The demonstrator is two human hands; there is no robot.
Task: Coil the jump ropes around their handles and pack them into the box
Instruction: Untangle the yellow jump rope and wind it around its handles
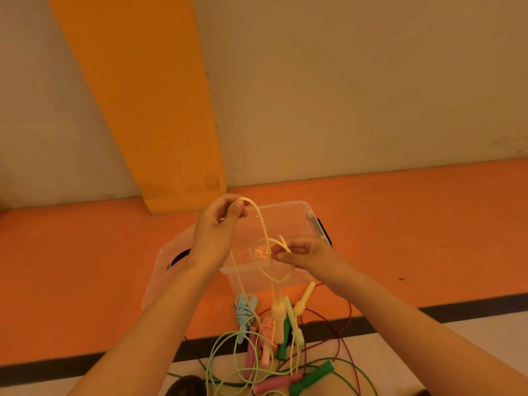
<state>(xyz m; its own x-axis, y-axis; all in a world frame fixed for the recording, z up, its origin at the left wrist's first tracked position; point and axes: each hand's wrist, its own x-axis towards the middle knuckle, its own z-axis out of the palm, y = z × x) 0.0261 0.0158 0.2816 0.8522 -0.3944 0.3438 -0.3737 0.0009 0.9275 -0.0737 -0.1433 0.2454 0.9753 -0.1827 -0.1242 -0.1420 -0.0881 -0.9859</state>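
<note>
Head view. Pinches the yellow rope (261,224) between thumb and forefinger of the left hand (218,224), at the crest of a tall loop raised above the far rim of the clear box (285,205). Pinches a lower bend of the same rope in the curled fingertips of the right hand (305,254), over the box's near right corner. Both grips narrow, fingertip only, no palm wrap. Between the hands: one slack arc, plus loose crossings hanging in front of the box's near wall.

Below those: two yellow handles (278,310), just off the box's near edge. Cannot tell whether dangling or resting on the floor (400,224).

Further out on the floor, across the black stripe (457,310): tangled pile. Blue coiled rope (244,310), pink coiled rope (268,330), green handles (314,375), pink handles (271,385), light green cord (225,347), dark red cord (338,338). Box open, lid (160,270) at its left side. Nothing plainly packed inside.

Judged step: straightening the yellow rope before winding. Task looks early.

To do it well: hold the left pinch high for tension, and feed the cord through the right fingers to clear the crossings. Lift the handles free of the pile so no other cord rides along. Bring both handles together, wind in tight even turns, tuck the end. Risk: a crossing pulling into a knot if tugged hard.
</note>
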